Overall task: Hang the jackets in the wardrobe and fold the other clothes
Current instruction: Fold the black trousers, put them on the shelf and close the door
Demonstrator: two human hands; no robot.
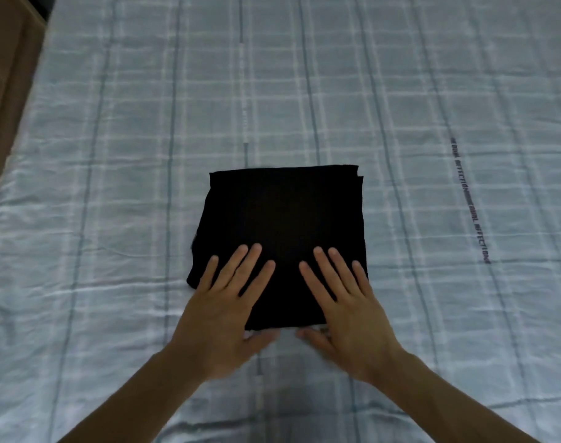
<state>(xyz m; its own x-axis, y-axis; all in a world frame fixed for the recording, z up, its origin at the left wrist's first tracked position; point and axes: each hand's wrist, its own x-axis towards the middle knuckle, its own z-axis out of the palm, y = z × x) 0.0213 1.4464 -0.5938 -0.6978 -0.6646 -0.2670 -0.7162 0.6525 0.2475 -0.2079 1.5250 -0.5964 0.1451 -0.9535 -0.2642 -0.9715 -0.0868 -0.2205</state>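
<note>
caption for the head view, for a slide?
Left hand and right hand press flat on a folded black garment on a plaid bedsheet.

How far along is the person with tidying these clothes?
One black garment already lies folded into a neat square on the checked bedspread. In hand: the left hand and right hand rest flat on its near edge, fingers straight, apparently smoothing it. No jackets, wardrobe or other clothes are in view, so what remains cannot be judged.

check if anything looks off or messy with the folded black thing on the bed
Mostly tidy. The black garment lies folded square on the plaid bedsheet, both hands flat on its near edge. Only its layers are slightly uneven: one peeks out at the far right corner, another bulges along the left side.
</note>
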